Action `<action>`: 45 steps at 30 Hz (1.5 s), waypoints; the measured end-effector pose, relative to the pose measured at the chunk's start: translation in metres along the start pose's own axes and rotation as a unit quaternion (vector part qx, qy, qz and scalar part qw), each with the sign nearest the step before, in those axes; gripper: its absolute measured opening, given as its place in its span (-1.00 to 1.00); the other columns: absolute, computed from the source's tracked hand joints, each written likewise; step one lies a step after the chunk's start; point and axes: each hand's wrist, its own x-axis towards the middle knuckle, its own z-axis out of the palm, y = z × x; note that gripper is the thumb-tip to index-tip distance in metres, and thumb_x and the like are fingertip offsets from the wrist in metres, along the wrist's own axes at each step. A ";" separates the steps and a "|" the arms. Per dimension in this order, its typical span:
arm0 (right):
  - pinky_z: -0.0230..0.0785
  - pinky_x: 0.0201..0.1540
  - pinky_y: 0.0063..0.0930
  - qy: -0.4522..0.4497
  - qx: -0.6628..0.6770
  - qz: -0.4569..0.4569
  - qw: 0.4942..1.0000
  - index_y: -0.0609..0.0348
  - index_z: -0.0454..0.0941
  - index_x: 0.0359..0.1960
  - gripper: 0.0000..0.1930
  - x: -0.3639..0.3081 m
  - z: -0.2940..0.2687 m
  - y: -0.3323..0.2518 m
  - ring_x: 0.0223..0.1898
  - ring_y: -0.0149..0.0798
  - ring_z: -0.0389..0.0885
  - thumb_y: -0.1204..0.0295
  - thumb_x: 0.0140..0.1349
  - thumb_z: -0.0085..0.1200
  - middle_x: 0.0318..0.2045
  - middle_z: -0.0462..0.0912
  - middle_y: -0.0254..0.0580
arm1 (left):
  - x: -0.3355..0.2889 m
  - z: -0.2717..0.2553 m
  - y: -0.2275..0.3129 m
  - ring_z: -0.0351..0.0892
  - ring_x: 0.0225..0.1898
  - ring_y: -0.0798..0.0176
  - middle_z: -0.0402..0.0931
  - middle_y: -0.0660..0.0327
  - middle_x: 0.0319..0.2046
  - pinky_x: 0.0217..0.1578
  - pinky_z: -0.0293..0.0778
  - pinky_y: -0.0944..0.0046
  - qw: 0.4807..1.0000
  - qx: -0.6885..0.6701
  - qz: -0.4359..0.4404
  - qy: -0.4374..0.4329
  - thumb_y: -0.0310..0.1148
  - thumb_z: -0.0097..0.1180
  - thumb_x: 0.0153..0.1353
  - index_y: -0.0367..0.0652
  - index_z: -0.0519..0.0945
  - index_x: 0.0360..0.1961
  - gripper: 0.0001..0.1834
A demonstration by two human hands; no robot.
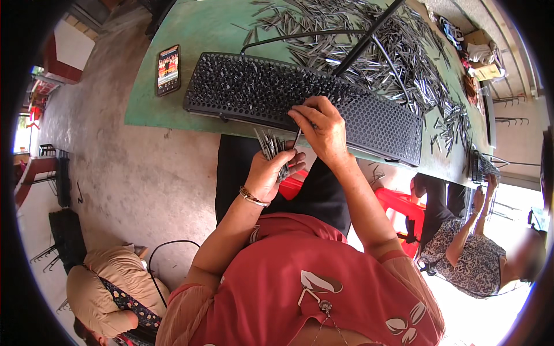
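My left hand (276, 165), palm up below the rack's near edge, is closed around a bundle of thin metal strips (270, 145) that fan out past the thumb. At the near edge of a long black rack (381, 128) full of round holes, my right hand (322, 128) is pinched, its fingertips hiding whatever they hold. One dark strip (298, 138) shows between the two hands; which hand grips it is unclear. Many small strips stand upright in the rack's left and middle holes, while bare holes show at its right end.
Behind the rack, a large heap of loose strips (323, 43) covers the green table (213, 29). A phone (168, 70) with a lit screen lies left of the rack. Black rods rise over the rack. Another person (467, 254) works at right beside a red stool (404, 213); someone else (115, 288) is at lower left.
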 end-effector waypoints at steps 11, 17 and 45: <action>0.42 -0.33 -0.38 -0.025 -0.054 0.016 0.998 0.18 0.64 -0.24 -0.80 -0.004 -0.001 0.001 -0.36 -0.18 0.55 0.47 0.07 0.21 -0.32 0.51 -0.18 | -0.001 -0.001 0.000 0.61 -0.23 0.18 0.54 0.16 -0.29 -0.20 0.60 0.21 1.000 0.004 0.000 -0.010 -0.53 0.06 0.19 -0.26 0.50 -0.21 -0.86; 0.41 -0.34 -0.36 -0.050 0.016 0.027 0.998 0.16 0.64 -0.23 -0.80 -0.001 -0.011 0.007 -0.38 -0.17 0.54 0.47 0.07 0.19 -0.33 0.49 -0.19 | -0.003 0.006 0.002 0.61 -0.23 0.19 0.55 0.16 -0.27 -0.20 0.60 0.21 1.000 -0.004 0.002 -0.016 -0.53 0.05 0.19 -0.27 0.51 -0.20 -0.86; 0.41 -0.36 -0.60 0.062 0.098 0.136 0.984 0.24 0.62 -0.21 -0.78 0.002 -0.020 0.019 -0.44 -0.41 0.57 0.54 0.06 0.24 -0.37 0.64 -0.18 | 0.010 0.023 -0.014 0.42 -0.36 0.46 0.48 0.32 -0.31 -0.27 0.62 0.18 0.986 0.079 -0.112 -0.093 -0.47 0.06 0.20 -0.23 0.53 -0.14 -0.80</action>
